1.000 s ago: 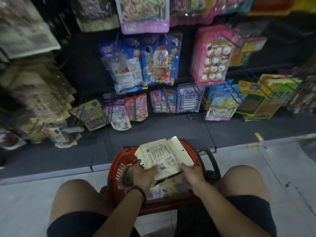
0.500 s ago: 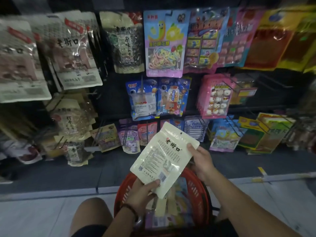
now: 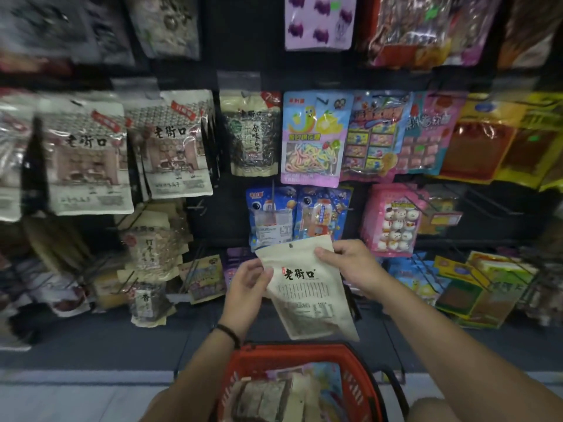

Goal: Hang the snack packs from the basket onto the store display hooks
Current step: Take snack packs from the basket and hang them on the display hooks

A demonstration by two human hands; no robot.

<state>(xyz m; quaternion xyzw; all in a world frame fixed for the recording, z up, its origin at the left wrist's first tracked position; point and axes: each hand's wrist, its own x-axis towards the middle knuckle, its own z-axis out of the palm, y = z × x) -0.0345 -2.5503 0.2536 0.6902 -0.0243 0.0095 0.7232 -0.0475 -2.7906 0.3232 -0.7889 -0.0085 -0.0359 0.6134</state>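
Pack held up before the hooks.
Left hand (image 3: 248, 283) and right hand (image 3: 350, 266) pinch cream snack pack (image 3: 307, 287) over red basket (image 3: 359, 388).

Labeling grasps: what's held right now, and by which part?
A cream snack pouch, both hands: left hand grips its upper left edge, right hand pinches its top right corner.

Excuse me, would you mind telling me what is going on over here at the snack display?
A person is stocking the display wall of hanging snacks. Both hands hold one cream snack pack up in front of it: the left hand grips its left edge and the right hand its top right corner. The pack is not yet on a hook. A red basket with more packs sits below the hands.
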